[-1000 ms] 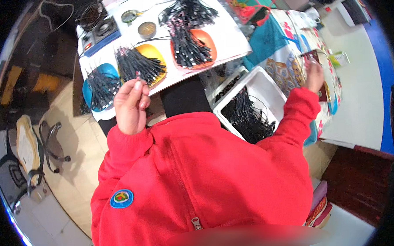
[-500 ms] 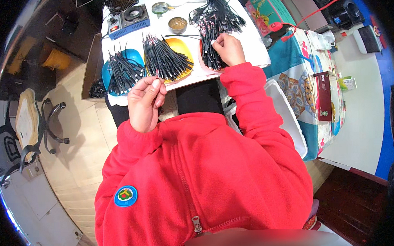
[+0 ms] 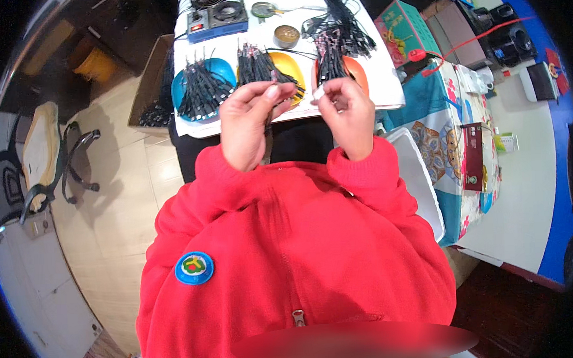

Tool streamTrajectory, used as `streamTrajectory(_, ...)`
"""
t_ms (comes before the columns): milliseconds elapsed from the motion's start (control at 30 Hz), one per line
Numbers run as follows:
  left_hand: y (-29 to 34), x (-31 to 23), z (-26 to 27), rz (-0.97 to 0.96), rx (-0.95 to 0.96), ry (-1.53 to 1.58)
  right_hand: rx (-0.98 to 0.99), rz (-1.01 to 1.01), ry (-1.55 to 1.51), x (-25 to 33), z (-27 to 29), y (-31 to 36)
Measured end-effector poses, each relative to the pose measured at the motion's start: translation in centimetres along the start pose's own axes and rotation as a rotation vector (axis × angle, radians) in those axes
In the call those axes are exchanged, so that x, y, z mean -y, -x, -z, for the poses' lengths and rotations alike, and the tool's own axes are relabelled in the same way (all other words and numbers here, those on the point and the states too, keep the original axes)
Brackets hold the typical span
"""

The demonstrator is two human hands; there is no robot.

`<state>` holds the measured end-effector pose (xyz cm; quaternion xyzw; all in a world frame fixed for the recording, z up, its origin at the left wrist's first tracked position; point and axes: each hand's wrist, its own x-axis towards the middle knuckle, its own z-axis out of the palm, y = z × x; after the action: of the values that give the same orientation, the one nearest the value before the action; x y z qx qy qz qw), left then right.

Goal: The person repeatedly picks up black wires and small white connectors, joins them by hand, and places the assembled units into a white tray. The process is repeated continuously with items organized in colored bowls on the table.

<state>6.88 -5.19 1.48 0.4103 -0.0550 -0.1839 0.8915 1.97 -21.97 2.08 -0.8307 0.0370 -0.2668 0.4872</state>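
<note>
view: from the head, looking down over red sleeves
left hand (image 3: pixel 246 126): thumb and fingertips drawn together, holding a thin cable (image 3: pixel 274 83) by its reddish-tipped end
right hand (image 3: pixel 351 118): fingers curled in narrow, a small white piece (image 3: pixel 319 92) at the tips; whether it is gripped, i cannot tell
cable's place: raised near the front edge of the white table (image 3: pixel 385 88), between the hands but close to the left one
blue tray (image 3: pixel 224 68): under a fanned bundle of black cables (image 3: pixel 201 96)
yellow tray (image 3: pixel 290 65): middle of the three, a second bundle (image 3: pixel 255 65) lying over its left part
orange tray (image 3: pixel 358 70): on the right, a third bundle (image 3: pixel 329 54) on it, partly hidden behind the right hand
back of table: round tin (image 3: pixel 287 37) behind the yellow tray, a blue-sided burner unit (image 3: pixel 219 22) to its left
</note>
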Motion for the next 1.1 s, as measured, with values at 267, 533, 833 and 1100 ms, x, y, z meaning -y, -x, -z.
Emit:
streamTrajectory(267, 1.3, 0.2, -0.6, -0.072, 0.048, 0.047, 0.169, 0.002, -0.029, 3.0, -2.7, 3.2)
streamTrajectory(533, 1.9, 0.6, 0.0, -0.083, 0.036, -0.122, 0.24, -0.106, -0.269, 2.3, -0.8, 1.6)
streamTrajectory(833, 2.2, 0.7, -0.2, -0.148, 0.111, -0.353, 0.27, -0.062, -0.335, 1.7, -0.8, 0.7)
streamTrajectory(1100, 1.0, 0.7, 0.6, 0.091, 0.184, -0.056, 0.351, -0.464, -1.116, 0.9, -1.5, 0.6)
